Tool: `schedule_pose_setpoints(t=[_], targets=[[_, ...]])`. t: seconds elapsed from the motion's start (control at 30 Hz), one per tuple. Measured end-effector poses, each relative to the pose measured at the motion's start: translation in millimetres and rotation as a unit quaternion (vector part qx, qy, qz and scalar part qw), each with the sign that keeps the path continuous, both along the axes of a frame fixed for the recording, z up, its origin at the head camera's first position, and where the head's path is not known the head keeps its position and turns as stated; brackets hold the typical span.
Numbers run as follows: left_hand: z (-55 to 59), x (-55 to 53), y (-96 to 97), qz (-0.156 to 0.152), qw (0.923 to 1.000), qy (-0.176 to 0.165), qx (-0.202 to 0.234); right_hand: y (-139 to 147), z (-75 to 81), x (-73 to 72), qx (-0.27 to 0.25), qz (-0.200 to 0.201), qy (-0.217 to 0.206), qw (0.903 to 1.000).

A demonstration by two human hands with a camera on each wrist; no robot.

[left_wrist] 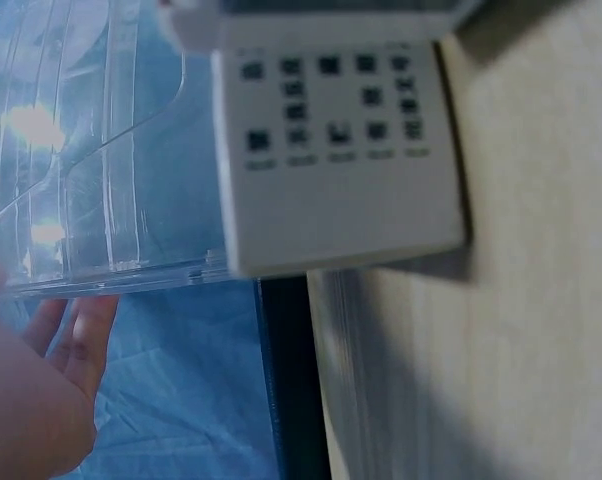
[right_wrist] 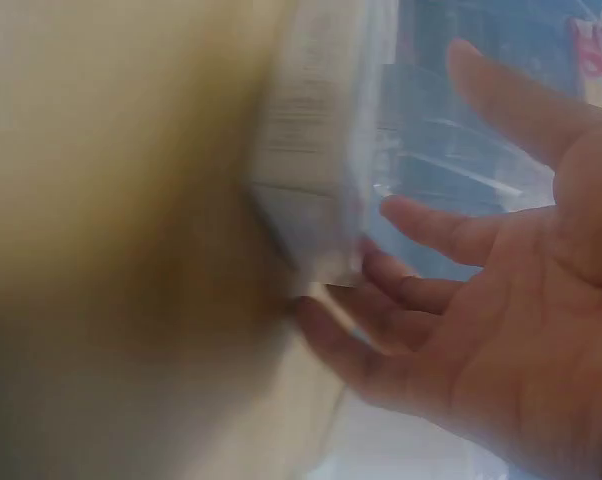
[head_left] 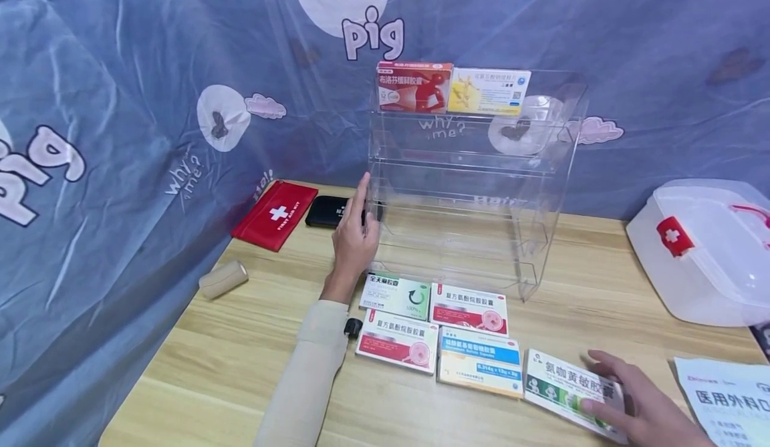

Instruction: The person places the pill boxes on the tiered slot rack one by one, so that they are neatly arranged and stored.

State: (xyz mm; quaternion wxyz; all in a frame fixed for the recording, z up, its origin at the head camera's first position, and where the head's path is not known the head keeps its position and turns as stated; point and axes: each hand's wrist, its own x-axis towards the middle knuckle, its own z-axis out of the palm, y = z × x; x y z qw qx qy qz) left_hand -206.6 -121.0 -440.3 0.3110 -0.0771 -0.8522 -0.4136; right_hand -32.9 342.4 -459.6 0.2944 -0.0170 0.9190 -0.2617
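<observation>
My left hand [head_left: 356,236], fingers straight, rests against the left side of a clear acrylic display rack [head_left: 460,160]. The left wrist view also shows this hand [left_wrist: 56,390] beside the rack [left_wrist: 131,190]. At the lower right my right hand [head_left: 644,400] reaches over the right end of a white and green medicine box [head_left: 568,393]. In the right wrist view its fingers are spread at the box's [right_wrist: 316,130] edge, with the thumb apart. Beside that box lie a blue and orange box [head_left: 479,361], two red and white boxes [head_left: 397,340] and a green box [head_left: 395,294].
A red box [head_left: 414,87] and a yellow-white box [head_left: 490,91] stand on the rack's top tier. Left are a red first aid pouch [head_left: 275,215], a black case [head_left: 327,211] and a tan roll [head_left: 223,279]. A white first aid case [head_left: 704,260] and a mask packet [head_left: 724,393] lie right.
</observation>
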Motion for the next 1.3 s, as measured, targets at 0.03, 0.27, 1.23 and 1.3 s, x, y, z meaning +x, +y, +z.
schedule_pose_setpoints(t=[0.03,0.27,1.23,1.3], targets=[[0.3,-0.1,0.0,-0.001,1.0000,0.000,0.000,1,-3.2,2.7,0.001,0.000,0.005,1.0000],[-1.0,-1.5,-0.5,0.000,0.9999,-0.012,0.002,19,-19.6,15.3,0.012,-0.003,0.039,0.9992],[-1.8,-1.0,-0.7,-0.005,1.0000,-0.005,0.006,22,-17.6,23.2,-0.009,-0.120,0.003,0.9927],[-1.8,-1.1,-0.9,-0.007,0.9999,-0.006,0.005,22,-15.7,24.2,-0.013,-0.127,0.026,0.9915]])
